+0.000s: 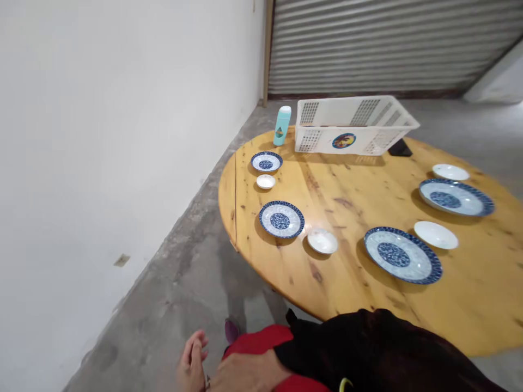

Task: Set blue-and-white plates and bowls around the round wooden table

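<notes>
My left hand (193, 360) is low in the view, over the floor left of the table. Its fingers are loosely bent and somewhat apart, with nothing visible in them. My right hand (241, 374) reaches across from a black sleeve to beside the left wrist, where a small dark item, perhaps a bracelet, shows. The frame's lower edge cuts off the right fingers. Nearest on the round wooden table (343, 294) are a blue-rimmed plate (281, 219), a small white dish (322, 240) and a larger blue-rimmed plate (402, 255). Neither hand touches them.
Farther back are another blue-rimmed plate (266, 162), a white dish (266, 182), a turquoise bottle (281, 126) and a white plastic basket (351, 140). A dark flat object (400, 148) lies beside the basket. At right are a big plate (455, 197) and white dishes. A white wall stands left.
</notes>
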A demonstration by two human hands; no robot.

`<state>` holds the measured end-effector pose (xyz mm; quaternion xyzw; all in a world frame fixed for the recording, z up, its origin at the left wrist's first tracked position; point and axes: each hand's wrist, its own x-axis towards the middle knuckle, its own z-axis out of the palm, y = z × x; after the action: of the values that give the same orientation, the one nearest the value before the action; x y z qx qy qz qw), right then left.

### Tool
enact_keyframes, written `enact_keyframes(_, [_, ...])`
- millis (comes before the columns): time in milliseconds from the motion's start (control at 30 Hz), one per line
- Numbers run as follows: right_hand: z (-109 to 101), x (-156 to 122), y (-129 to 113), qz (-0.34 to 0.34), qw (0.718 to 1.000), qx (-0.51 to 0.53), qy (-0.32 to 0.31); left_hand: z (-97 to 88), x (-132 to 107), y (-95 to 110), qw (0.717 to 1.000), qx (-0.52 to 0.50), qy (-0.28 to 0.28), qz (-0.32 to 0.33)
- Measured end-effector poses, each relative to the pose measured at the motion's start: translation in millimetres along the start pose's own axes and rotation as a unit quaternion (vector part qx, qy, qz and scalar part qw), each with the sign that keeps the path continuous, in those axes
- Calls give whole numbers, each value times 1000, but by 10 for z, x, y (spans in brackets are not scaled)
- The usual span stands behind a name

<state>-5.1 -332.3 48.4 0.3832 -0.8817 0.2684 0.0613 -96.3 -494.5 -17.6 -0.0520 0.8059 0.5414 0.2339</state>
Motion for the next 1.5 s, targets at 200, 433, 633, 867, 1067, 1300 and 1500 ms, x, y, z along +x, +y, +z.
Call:
enact_keyframes(200, [134, 177, 359, 116, 989, 0, 91, -226, 835, 558, 997, 40, -56, 40])
enact_keyframes(433, [87, 61, 664, 276, 946, -16, 167, 223, 1603, 943, 973, 89, -192, 89])
enact_keyframes(633, [-77, 314, 1341, 261, 936, -49, 230, 637, 1967, 1331, 957, 98, -247, 120])
enact_keyframes(867, [-548, 857, 2119, 156, 971, -65, 168, 760, 2534, 1814, 958, 148, -227, 94])
enact_keyframes(1067, [-900, 977, 2489, 187, 966, -61, 171, 1207, 2883, 2269, 939, 167, -281, 103])
enact_keyframes(1300, [-1155, 434, 2644, 384, 877, -77, 278, 2262, 3525, 3057, 884, 156, -402, 180])
enact_keyframes(1500, [-1200, 302, 2660, 592, 620, -129, 498, 3529, 4028, 3612, 843, 120, -496, 169])
